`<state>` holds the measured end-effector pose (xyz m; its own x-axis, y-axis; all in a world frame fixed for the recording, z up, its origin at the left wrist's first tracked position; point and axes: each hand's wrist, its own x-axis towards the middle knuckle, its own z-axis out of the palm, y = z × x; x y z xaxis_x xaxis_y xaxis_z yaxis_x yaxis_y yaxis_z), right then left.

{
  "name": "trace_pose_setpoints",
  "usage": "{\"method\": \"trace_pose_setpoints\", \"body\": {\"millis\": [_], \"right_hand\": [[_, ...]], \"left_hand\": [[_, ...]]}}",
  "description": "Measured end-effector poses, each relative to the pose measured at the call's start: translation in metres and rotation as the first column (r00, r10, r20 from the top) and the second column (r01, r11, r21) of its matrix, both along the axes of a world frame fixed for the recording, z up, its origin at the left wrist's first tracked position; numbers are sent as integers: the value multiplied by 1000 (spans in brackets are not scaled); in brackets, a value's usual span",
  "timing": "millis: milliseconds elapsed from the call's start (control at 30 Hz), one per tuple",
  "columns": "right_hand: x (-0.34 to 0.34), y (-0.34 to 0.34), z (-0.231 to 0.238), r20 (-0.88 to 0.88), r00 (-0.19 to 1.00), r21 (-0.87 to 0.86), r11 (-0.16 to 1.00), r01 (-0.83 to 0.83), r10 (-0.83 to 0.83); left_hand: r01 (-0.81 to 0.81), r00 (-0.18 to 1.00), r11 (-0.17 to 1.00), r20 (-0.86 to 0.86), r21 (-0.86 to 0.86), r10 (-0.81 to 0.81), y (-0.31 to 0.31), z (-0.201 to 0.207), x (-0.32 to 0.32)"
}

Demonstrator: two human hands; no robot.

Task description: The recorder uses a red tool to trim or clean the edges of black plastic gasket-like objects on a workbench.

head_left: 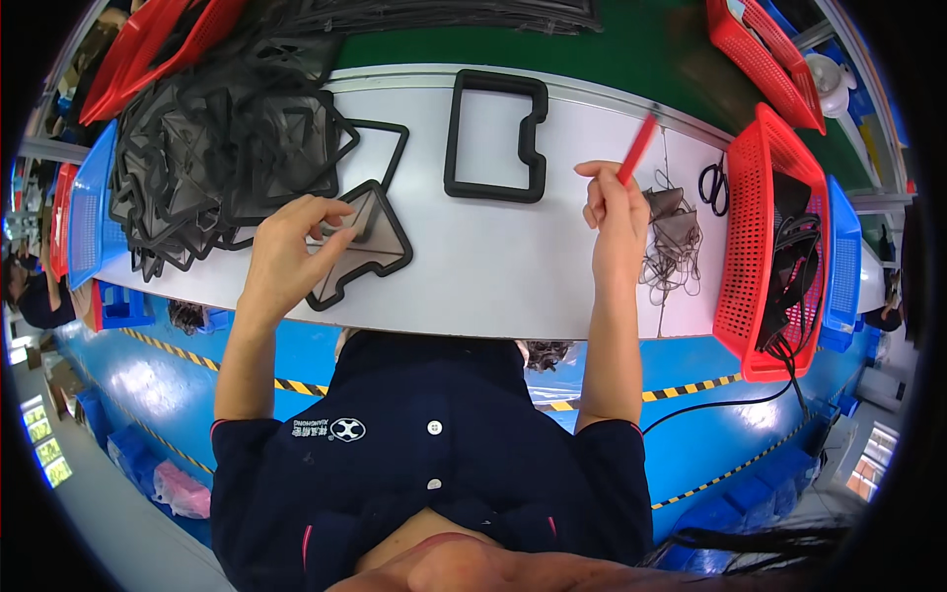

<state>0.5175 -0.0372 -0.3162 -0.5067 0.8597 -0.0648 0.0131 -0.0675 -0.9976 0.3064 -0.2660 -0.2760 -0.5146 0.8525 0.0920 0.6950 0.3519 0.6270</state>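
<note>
The black-edged notched panel point(373, 245) on my feed has a matt, foam-like rim point(394, 222) around a filmy grey sheet point(367, 253); I see the slim red tool point(639, 150) as smooth plastic, the perforated red basket point(746, 266) plastic too, the white desk point(493, 276) smooth, the blue floor point(178, 395) glossy.

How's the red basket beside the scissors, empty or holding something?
Holding something: black cords lie inside the red basket, some trailing over its near edge.

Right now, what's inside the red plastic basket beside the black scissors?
The red plastic basket holds thin black cords and some dark, flat material. Anything beneath them is covered.
</note>
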Motion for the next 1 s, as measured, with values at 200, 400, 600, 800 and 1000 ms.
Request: {"method": "trace_pose_setpoints", "body": {"millis": [200, 400, 600, 800, 1000], "right_hand": [[7, -30, -2, -174, 975, -48, 988, -147, 137], [9, -62, -4, -417, 900, -275, 927, -256, 125], [-6, -104, 19, -529, 812, -235, 878, -417, 244], [-39, -121, -26, -453, 849, -296, 853, -430, 270], [-47, -124, -40, -406, 867, -273, 867, -417, 289]], "left_hand": [[267, 919, 941, -238, -210, -314, -11, -6, 27], [258, 964, 965, 49, 34, -260, -6, -16, 33], [-195, 365, 922, 898, 333, -247, 1, -5, 38], [-293, 290, 944, 955, 154, -66, -4, -61, 52], [-306, 443, 935, 896, 178, -25, -4, -63, 50]]}}
